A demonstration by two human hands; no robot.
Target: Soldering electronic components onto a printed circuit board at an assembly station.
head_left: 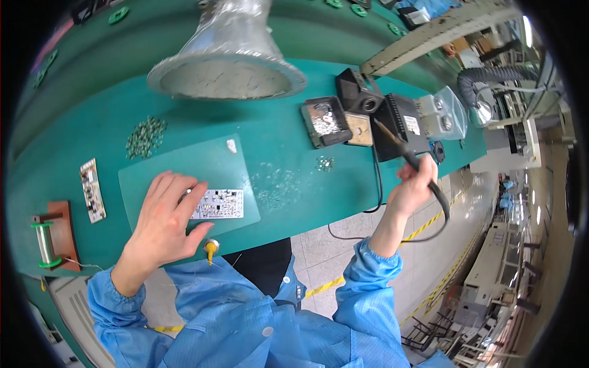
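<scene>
On the pale green mat (144, 178) lies a white circuit board (226, 203) with small parts on it. My left hand (169, 214) curves over the board's left end, thumb at the near edge and fingers at the far edge. The part of the board under my palm is hidden. A small shiny bit shows between my fingers, too small to name. Off to the right, my right hand (414, 187) is closed round a soldering iron (405, 151), its tip pointing up and left toward the iron stand (359, 92). The iron's black cable loops down beside my wrist.
A wide metal fume hood (227, 76) hangs over the bench. Small green parts (146, 138), another board (92, 191) and a solder spool (46, 244) lie left. Beside the stand are a black tray (326, 121), a tan sponge (359, 130) and a clear plastic container (445, 113).
</scene>
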